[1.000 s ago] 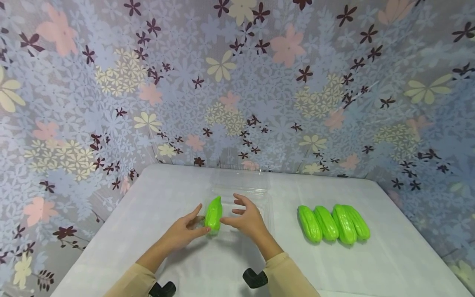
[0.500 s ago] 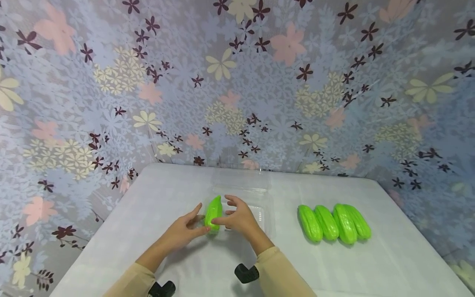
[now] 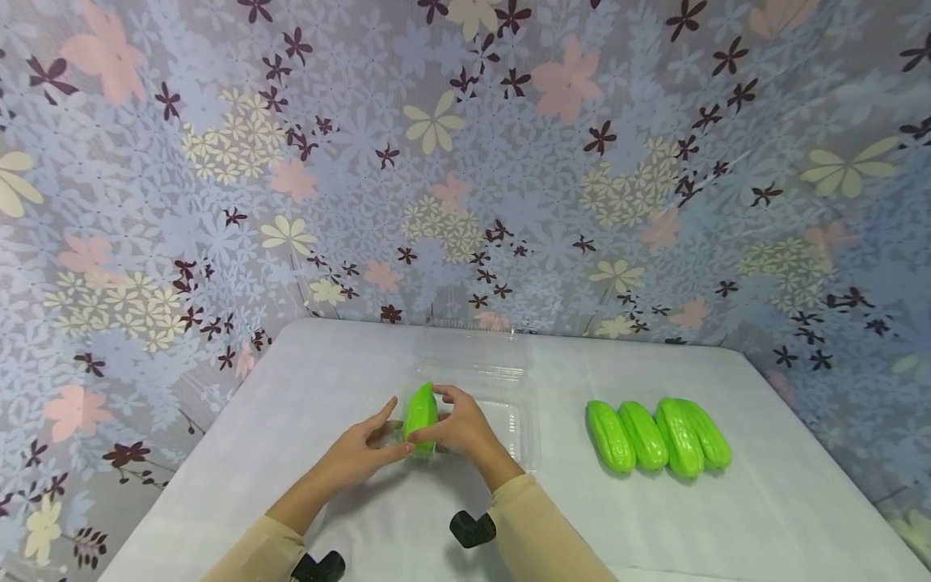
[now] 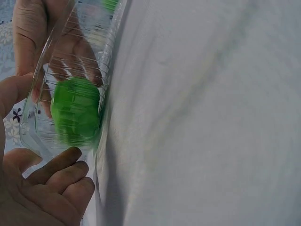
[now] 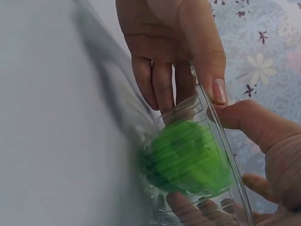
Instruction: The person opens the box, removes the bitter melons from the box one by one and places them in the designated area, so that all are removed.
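A clear plastic clamshell container (image 3: 529,420) stands with its lid folded back. At its left side lies a green ridged cucumber (image 3: 422,412), seen through ribbed plastic in both wrist views. My left hand (image 3: 360,454) holds the container's front left corner, thumb at the front rim and fingers along the left wall. With my right hand (image 3: 465,432) I grip the cucumber, thumb across its near part and index finger by its far tip. Through the wall in the right wrist view, the right fingers (image 5: 188,209) show beside the green cucumber (image 5: 188,157).
Several more green cucumbers (image 3: 643,436) lie side by side to the right of the container. The clear lid (image 3: 473,349) lies toward the back edge of the white-covered table (image 3: 327,364). A flower-patterned wall covering (image 3: 465,162) rises behind.
My right hand has moved left from beside the cucumber and taken hold of it, uncovering more of the container's right part. My left hand has stayed almost still.
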The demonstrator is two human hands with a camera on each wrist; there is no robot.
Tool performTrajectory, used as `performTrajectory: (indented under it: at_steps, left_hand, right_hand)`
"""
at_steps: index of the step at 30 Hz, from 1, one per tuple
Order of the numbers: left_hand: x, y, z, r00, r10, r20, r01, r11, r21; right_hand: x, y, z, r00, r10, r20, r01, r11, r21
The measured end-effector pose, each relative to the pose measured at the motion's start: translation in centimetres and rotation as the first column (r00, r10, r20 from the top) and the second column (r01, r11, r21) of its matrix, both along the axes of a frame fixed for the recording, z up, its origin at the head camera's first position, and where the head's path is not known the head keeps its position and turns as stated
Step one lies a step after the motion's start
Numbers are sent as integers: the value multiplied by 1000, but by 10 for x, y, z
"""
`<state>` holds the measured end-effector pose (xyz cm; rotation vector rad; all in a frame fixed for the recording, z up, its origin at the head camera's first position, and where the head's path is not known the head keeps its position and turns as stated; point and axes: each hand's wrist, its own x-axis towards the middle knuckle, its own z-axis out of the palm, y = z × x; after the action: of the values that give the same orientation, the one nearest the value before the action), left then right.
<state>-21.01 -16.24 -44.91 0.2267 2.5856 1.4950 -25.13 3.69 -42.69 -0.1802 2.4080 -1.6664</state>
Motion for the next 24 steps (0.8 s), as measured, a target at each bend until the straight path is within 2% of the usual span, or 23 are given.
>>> performTrajectory:
  at_steps: [7,13,16,24]
  left_hand:
    - [0,0,1,1000,9,-1,-9,1000,-14]
    - [2,-2,1,1000,-3,-9,3,1000,-19]
    - [2,-2,1,1000,-4,-9,4,1000,-16]
    - [2,-1,2,1000,7,3,-7,1000,-14]
  right_hand:
    - [-1,-4,-2,1000,-16,13,15,998,54]
    - [-2,-9,-4,1000,4,-7,-3,988,152]
    - [-1,-10,-3,1000,16,-16,-13,988,156]
    - [1,-6,-3,999,-10,-32,13,997,80]
